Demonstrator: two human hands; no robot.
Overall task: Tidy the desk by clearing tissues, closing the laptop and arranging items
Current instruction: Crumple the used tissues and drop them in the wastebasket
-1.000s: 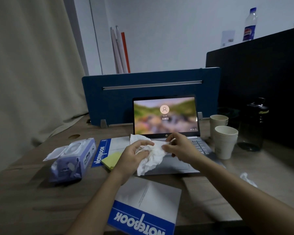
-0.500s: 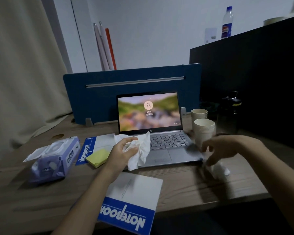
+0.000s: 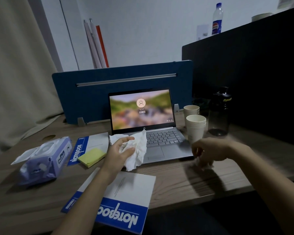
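Observation:
My left hand (image 3: 120, 152) grips a crumpled white tissue (image 3: 137, 153) in front of the open silver laptop (image 3: 153, 131), whose screen is lit. My right hand (image 3: 209, 152) is blurred, down on the desk right of the laptop, with its fingers closed around a small white tissue (image 3: 205, 164) that is mostly hidden under it. A blue and white notebook (image 3: 126, 202) lies at the near edge, a second one (image 3: 92, 143) lies left of the laptop with a yellow sticky pad (image 3: 92, 156) on it. A purple wipes pack (image 3: 44, 160) sits at the left with its lid open.
Two stacks of paper cups (image 3: 195, 128) stand right of the laptop, a dark bottle (image 3: 220, 112) beside them. A blue divider (image 3: 122, 89) closes the back, a black partition (image 3: 253, 78) the right. The wooden desk (image 3: 185, 182) ends just below the near notebook.
My right hand left the tissue held by my left hand, swung right and came down on the small tissue beside the laptop. The left hand kept its tissue and stayed put.

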